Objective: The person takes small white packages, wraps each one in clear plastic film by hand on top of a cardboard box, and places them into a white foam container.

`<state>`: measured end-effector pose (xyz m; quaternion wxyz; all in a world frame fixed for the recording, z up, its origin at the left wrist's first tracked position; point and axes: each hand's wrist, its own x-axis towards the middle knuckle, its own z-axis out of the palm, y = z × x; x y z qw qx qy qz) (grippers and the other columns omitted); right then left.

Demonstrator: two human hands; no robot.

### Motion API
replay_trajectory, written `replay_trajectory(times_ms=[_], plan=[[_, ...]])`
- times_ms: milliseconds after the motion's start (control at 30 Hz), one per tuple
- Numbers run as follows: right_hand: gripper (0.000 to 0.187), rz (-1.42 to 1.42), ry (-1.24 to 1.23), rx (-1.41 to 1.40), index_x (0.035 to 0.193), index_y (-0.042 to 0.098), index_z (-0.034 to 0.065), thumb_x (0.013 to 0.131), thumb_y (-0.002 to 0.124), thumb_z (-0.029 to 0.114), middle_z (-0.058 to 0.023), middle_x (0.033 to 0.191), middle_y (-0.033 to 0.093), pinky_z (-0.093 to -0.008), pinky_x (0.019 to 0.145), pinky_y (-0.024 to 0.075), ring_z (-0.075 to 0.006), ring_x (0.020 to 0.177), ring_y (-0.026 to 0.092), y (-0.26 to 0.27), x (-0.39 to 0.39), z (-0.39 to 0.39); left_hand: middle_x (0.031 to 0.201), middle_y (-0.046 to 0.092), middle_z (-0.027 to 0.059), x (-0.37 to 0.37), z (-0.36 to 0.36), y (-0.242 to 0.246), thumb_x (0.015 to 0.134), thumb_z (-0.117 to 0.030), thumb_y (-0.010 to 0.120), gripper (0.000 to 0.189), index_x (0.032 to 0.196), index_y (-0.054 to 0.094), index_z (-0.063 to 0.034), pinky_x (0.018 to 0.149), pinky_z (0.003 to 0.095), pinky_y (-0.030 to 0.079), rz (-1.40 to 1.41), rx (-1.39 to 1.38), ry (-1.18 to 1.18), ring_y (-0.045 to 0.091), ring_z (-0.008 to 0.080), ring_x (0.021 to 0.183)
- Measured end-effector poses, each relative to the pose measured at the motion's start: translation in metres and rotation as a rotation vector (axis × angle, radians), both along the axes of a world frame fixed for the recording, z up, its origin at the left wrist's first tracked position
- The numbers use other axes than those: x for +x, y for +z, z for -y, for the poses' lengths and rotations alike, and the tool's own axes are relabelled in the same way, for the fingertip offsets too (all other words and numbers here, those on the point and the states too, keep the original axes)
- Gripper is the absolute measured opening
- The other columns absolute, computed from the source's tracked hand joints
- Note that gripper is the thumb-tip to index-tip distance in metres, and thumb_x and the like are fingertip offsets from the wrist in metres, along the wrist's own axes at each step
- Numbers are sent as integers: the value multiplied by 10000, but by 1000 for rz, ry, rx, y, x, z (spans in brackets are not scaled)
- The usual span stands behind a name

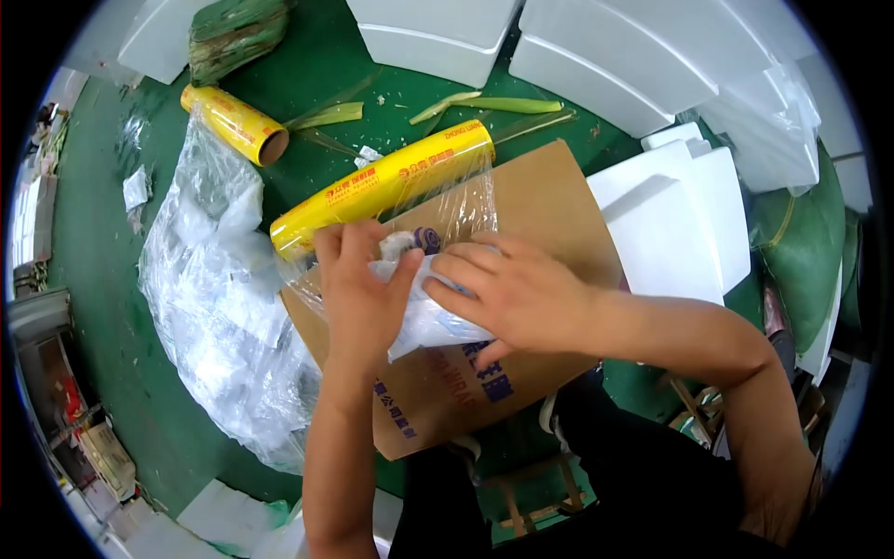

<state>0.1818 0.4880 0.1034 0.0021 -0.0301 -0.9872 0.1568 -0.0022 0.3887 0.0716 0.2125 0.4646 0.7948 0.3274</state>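
A white plastic packet (436, 325) lies on top of a brown cardboard box (552, 209). My left hand (360, 279) curves around the packet's left end, thumb on its upper side. Across its right part rests my right hand (517, 293), with the fingers bent over it and the thumb below. Clear cling film (475, 202) stretches from a long yellow roll (384, 185) down to the packet. That roll lies just beyond my hands, along the box's far edge. Its contents are hard to make out through the plastic.
A shorter yellow roll (234, 126) lies beyond, upper left. A large clear bag of white packets (216, 314) stands left of the box. White foam boxes (601, 63) line the far side; foam lids (670, 216) lie right. Leaf scraps (503, 105) litter the green floor (105, 230).
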Motion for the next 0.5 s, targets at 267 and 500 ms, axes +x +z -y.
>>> replay_trajectory(times_ms=[267,500], plan=[[851,526,221,-836,1399,427,44,686,779,346,-213,1289,510,-436,1026,431,-382,1237,502,17,4,-11,1286,563,213,-22,87,40,549,-720,777,1125,1368,495,-3,1000,486,405,111,-192,-821,532,388,1172],[599,-98,-24,-188,1230,571,-30,771,736,318,-224,1211,577,-445,975,435,-357,1179,543,23,-39,-5,1090,610,122,-35,68,-2,797,-266,788,563,1273,607,-26,902,379,463,-51,39,-348,579,284,1058]])
